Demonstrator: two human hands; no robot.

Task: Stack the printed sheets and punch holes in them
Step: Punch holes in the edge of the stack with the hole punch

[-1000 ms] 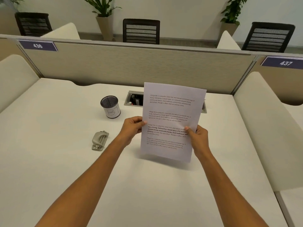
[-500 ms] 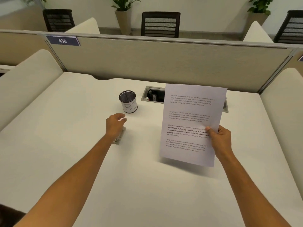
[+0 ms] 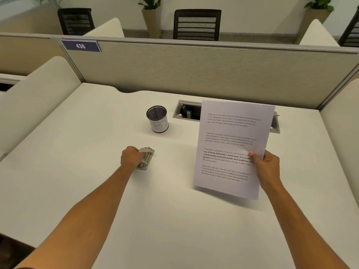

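Observation:
My right hand (image 3: pixel 267 167) holds the printed sheets (image 3: pixel 231 144) upright above the white desk (image 3: pixel 77 171), thumb on the front near the right edge; they look like one squared stack. A small grey metal hole punch (image 3: pixel 146 157) lies on the desk left of the sheets. My left hand (image 3: pixel 131 157) is closed over the punch's left side and covers part of it.
A black mesh pen cup (image 3: pixel 157 119) with a white label stands behind the punch. A cable cutout (image 3: pixel 187 112) in the desk sits at the back, partly behind the sheets. A beige partition (image 3: pixel 194 68) bounds the far edge, and padded side panels flank the desk.
My left hand let go of the sheets, moved left and closed on the hole punch. The sheets now hang from my right hand alone. The view has swung left.

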